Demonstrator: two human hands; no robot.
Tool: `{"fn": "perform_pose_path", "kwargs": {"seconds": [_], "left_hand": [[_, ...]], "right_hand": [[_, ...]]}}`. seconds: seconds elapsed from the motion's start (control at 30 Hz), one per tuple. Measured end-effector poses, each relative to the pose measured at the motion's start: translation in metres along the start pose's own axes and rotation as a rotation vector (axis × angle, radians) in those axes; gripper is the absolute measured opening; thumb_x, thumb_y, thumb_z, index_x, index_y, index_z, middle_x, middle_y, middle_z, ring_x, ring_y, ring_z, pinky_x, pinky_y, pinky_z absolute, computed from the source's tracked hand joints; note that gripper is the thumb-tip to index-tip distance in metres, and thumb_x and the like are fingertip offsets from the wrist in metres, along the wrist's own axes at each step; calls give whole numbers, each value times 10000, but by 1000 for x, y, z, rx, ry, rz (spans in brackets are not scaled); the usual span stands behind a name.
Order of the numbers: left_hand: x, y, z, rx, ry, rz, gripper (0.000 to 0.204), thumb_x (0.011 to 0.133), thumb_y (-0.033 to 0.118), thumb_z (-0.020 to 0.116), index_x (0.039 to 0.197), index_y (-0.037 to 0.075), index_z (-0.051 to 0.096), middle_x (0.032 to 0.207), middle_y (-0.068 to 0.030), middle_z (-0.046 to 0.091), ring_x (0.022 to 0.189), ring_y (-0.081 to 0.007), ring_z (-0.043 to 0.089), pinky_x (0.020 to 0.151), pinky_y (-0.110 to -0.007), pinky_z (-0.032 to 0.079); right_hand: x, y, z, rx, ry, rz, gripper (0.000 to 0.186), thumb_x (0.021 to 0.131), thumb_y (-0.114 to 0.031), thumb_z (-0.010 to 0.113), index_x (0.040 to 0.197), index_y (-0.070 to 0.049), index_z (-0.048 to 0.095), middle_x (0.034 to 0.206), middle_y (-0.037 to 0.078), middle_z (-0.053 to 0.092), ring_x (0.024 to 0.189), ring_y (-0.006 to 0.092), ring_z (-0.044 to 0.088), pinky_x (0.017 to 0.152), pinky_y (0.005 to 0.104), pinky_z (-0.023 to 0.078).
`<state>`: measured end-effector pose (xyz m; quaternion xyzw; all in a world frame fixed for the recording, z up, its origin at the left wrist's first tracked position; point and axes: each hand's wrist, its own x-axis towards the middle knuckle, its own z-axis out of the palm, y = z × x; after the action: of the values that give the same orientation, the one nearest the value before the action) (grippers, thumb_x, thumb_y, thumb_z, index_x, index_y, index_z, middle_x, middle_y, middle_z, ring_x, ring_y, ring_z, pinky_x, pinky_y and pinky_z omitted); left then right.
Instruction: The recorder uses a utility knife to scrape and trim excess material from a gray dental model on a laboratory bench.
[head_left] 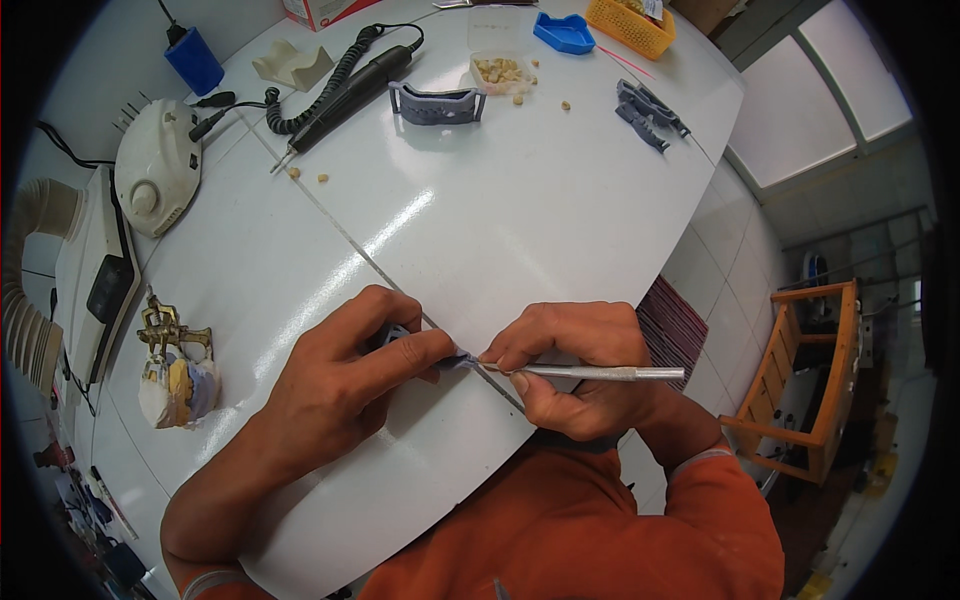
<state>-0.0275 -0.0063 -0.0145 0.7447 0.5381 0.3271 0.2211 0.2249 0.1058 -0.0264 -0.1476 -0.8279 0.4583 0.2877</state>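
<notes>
The left hand's (345,375) fingers hid most of a blue-grey piece (458,360), leaving its full outline unreadable; the right hand's (580,365) fingers partly covered the front of a slim silver tool (635,374), and contact between its tip and the piece was too small to confirm. At the upper edge, a red-and-white box (325,12) and a yellow basket (630,30) were cut off. The ribbed hose (32,262) ran into the dark left rim, clutter (105,515) at lower left was too blurred to identify, and the orange clothing (560,535) was cropped below.
</notes>
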Motion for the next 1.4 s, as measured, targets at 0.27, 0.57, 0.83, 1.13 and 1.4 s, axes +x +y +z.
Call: {"fn": "perform_pose_path", "kwargs": {"seconds": [0.27, 0.57, 0.83, 1.13, 1.4], "left_hand": [[-2, -1, -2, -42, -40, 3, 584, 716, -200, 711, 1237, 55, 775, 1107, -98, 603, 970, -245, 726, 798, -385, 623], [1, 1, -2, -9, -17, -14, 490, 755, -161, 827, 1175, 90, 839, 1062, -89, 613, 952, -213, 707, 723, -355, 637], [0, 2, -2, 9, -19, -4, 510, 746, -161, 823, 1190, 91, 831, 1063, -90, 610, 952, -219, 704, 723, -360, 633], [0, 1, -1, -10, -16, -4, 513, 748, -168, 815, 1194, 86, 827, 1059, -93, 599, 958, -223, 701, 722, -361, 624], [0, 1, -2, -2, -23, -13, 506, 756, -160, 819, 1193, 94, 826, 1065, -87, 605, 952, -219, 702, 716, -359, 615]], "right_hand": [[0, -1, -1, -8, 4, -3, 192, 801, 29, 729, 986, -15, 758, 880, 88, 787, 726, 215, 775, 668, 317, 624], [-4, 3, 1, 31, 46, -6, 201, 796, 35, 726, 987, -16, 758, 881, 87, 789, 733, 219, 779, 675, 318, 630], [-1, -2, 0, -9, 14, -8, 207, 793, 37, 721, 988, -21, 756, 873, 87, 785, 730, 219, 774, 674, 322, 622], [-3, 2, 1, 6, 29, -6, 198, 792, 21, 725, 983, -22, 754, 869, 88, 783, 728, 216, 774, 670, 319, 620], [-2, 1, 0, -13, 22, -11, 199, 793, 22, 722, 983, -27, 753, 876, 83, 781, 718, 210, 766, 658, 318, 611]]}}
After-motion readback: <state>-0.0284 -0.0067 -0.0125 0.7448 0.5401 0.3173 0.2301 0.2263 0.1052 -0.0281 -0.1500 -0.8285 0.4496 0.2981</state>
